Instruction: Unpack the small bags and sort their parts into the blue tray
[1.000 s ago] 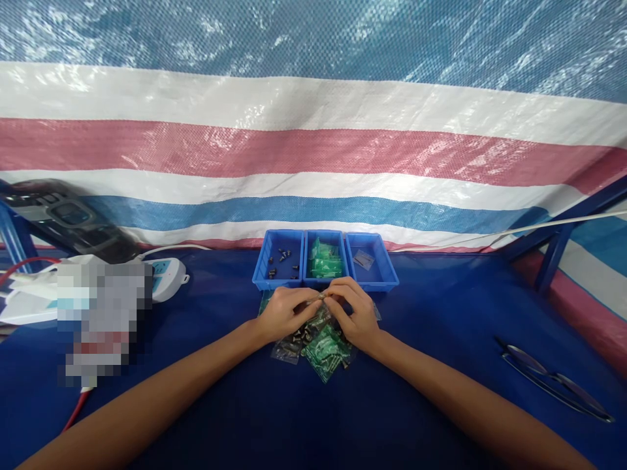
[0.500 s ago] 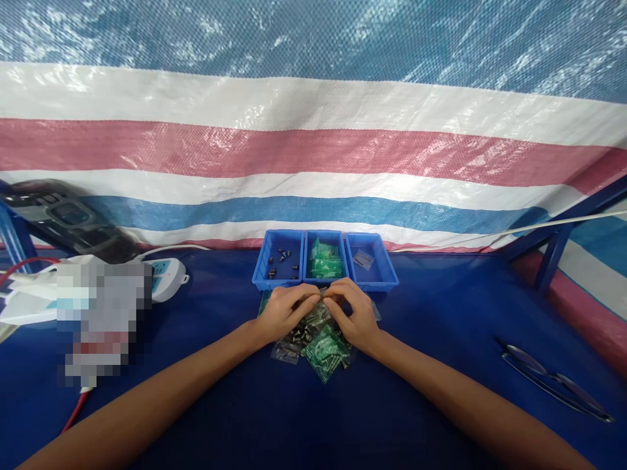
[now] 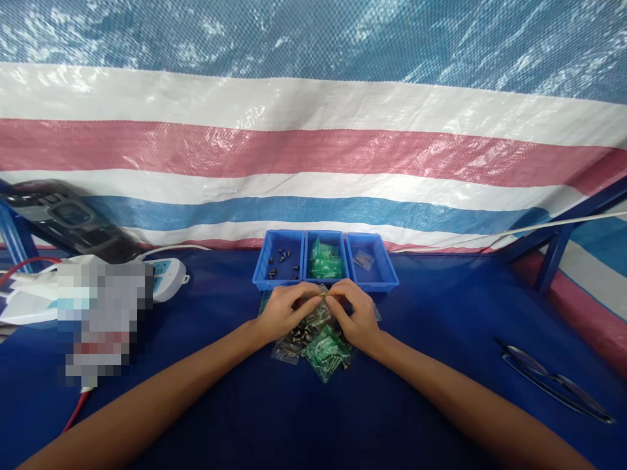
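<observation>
Left hand (image 3: 287, 313) and right hand (image 3: 358, 316) nearly meet, each grip closed, thumb against fingers, pinching a small clear bag (image 3: 322, 289). It is above a green bag (image 3: 325, 352) and dark screws (image 3: 302, 334) on the counter (image 3: 313, 418), near three blue trays (image 3: 277, 284).

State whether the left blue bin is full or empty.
Neither: the left blue bin holds only a few small dark screws, scattered, with bare bottom showing between them.
</observation>
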Action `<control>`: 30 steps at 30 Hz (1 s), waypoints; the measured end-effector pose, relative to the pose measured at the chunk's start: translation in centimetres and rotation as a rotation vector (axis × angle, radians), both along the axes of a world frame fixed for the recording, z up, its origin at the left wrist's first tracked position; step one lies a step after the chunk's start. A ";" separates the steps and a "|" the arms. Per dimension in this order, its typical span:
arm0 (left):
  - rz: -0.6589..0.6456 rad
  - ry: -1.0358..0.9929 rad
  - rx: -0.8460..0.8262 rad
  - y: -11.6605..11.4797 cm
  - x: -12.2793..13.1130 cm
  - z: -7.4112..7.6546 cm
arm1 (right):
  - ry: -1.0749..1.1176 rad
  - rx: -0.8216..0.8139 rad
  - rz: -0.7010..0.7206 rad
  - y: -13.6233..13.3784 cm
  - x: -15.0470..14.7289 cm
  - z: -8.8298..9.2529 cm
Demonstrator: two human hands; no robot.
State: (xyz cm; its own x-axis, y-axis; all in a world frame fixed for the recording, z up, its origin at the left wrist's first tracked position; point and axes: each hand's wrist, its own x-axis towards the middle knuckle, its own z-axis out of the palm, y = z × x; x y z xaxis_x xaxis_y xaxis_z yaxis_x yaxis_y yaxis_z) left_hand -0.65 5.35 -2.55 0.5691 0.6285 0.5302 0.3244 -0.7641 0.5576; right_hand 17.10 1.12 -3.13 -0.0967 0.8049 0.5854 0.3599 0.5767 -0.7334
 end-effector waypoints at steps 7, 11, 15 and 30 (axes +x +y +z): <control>-0.020 -0.015 0.028 0.0 0.1 -0.1 | 0.009 -0.009 -0.001 0.0 0.0 0.0; -0.019 -0.018 0.013 0.0 0.1 0.0 | -0.004 -0.015 -0.004 -0.1 0.0 -0.1; -0.028 -0.005 -0.013 0.0 0.2 0.1 | -0.021 -0.013 -0.011 -0.1 -0.1 0.0; -0.027 0.036 0.050 -0.1 0.2 -0.1 | -0.057 -0.007 0.023 -0.3 0.0 0.0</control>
